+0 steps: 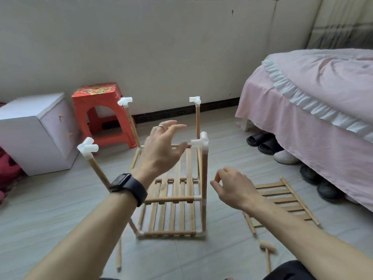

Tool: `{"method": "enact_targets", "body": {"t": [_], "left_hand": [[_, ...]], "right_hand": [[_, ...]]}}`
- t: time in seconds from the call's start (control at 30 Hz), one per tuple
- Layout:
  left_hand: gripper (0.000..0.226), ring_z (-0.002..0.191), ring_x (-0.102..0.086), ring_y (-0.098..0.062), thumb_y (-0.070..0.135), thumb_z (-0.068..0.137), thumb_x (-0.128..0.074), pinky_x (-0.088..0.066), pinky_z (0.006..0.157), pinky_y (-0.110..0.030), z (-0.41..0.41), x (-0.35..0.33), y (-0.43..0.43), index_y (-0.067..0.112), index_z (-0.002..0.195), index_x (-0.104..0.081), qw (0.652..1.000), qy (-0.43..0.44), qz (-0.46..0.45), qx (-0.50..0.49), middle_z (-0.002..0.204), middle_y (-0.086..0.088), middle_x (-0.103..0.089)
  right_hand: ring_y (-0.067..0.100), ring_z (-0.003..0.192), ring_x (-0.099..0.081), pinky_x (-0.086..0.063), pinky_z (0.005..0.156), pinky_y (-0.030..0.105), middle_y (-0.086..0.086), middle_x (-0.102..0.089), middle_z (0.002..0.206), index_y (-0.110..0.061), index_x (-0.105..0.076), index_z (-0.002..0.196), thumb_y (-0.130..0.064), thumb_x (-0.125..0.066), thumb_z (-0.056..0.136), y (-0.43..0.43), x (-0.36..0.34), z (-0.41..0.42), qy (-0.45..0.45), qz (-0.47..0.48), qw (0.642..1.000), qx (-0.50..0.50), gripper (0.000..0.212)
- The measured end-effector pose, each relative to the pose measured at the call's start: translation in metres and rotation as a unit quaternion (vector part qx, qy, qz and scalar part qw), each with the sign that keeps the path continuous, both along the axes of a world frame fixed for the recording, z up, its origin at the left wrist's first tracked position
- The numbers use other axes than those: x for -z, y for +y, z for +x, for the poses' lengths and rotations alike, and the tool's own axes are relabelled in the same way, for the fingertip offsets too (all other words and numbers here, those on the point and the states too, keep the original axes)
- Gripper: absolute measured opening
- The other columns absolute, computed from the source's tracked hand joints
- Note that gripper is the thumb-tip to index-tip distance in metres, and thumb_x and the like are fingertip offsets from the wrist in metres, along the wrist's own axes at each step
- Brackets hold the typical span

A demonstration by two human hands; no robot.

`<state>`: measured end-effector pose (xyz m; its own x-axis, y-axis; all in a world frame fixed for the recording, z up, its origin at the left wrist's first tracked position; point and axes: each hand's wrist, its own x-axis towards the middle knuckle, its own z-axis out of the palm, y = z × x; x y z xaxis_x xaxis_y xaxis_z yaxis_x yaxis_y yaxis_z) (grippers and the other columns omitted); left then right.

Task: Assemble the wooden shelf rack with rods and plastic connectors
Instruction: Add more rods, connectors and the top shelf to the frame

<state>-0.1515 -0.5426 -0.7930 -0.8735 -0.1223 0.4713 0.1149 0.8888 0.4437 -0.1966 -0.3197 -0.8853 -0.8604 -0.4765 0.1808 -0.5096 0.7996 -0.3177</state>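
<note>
Half-built rack (171, 199) stands on floor (60, 209), centre. Left hand (163, 146) over its top, fingers spread; right hand (232, 186) beside it, fingers loosely curled, empty. Spare slat panel (282, 199) on floor, right.

The left hand (161, 150) covers most of the top rod (175, 145), and its blurred fingertips may or may not touch it. The left forearm hides the foot of the near upright (99, 170). The right hand (234, 188) curls its fingers out of sight — a pinch cannot be told. Its forearm hides a corner of the slatted panel (282, 199); the mallet (267, 247) beside that forearm is blurred — shoes (260, 141) beyond are half hidden.
</note>
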Motion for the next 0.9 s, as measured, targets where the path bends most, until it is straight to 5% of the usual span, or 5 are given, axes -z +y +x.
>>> {"method": "enact_targets", "body": {"t": [0.23,0.4,0.5,0.63,0.9], "left_hand": [[0.051,0.139,-0.032,-0.031,0.042,0.096,-0.06,-0.032,0.113,-0.052,0.062,0.019,-0.136,0.032,0.144,-0.048,0.957,0.043,0.042,-0.285,0.153,-0.007,-0.033],[0.053,0.107,-0.061,-0.011,0.067,0.093,-0.05,-0.047,0.097,-0.038,0.076,0.043,-0.165,0.057,0.142,-0.034,0.937,-0.014,0.308,-0.164,0.12,0.004,-0.061],[0.052,0.098,-0.067,-0.024,0.067,0.092,-0.052,-0.057,0.088,-0.041,0.071,0.048,-0.166,0.055,0.141,-0.037,0.945,0.002,0.296,-0.14,0.105,-0.01,-0.068],[0.056,0.1,-0.067,-0.008,0.071,0.089,-0.053,-0.056,0.083,-0.031,0.068,0.055,-0.167,0.058,0.141,-0.04,0.956,0.026,0.254,-0.147,0.11,0.009,-0.07],[0.05,0.101,-0.07,-0.003,0.064,0.091,-0.051,-0.061,0.084,-0.035,0.054,0.069,-0.151,0.071,0.137,-0.034,0.964,0.055,0.24,-0.098,0.109,0.014,-0.073]], "right_hand": [[0.026,0.101,-0.06,-0.051,0.076,0.041,0.001,-0.058,0.115,-0.022,-0.055,0.122,-0.038,-0.049,0.101,-0.089,0.04,0.026,-0.004,0.185,0.96,-0.21,0.028],[0.029,0.116,-0.053,-0.052,0.09,0.043,0.007,-0.051,0.138,-0.02,-0.044,0.14,-0.024,-0.058,0.099,-0.148,0.069,0.01,0.011,0.238,0.946,-0.222,0.044],[0.027,0.105,-0.059,-0.052,0.077,0.04,0.007,-0.057,0.126,-0.015,-0.042,0.141,-0.015,-0.051,0.102,-0.16,0.08,-0.004,0.026,0.292,0.926,-0.237,0.041],[0.02,0.066,-0.051,-0.045,0.059,0.035,-0.001,-0.042,0.074,-0.009,-0.042,0.139,-0.011,-0.043,0.105,-0.158,0.081,-0.019,0.036,0.336,0.898,-0.28,0.034],[0.024,0.077,-0.062,-0.054,0.067,0.037,0.006,-0.061,0.091,-0.011,-0.043,0.129,-0.003,-0.041,0.104,-0.145,0.075,-0.033,0.036,0.377,0.899,-0.221,0.026]]}}
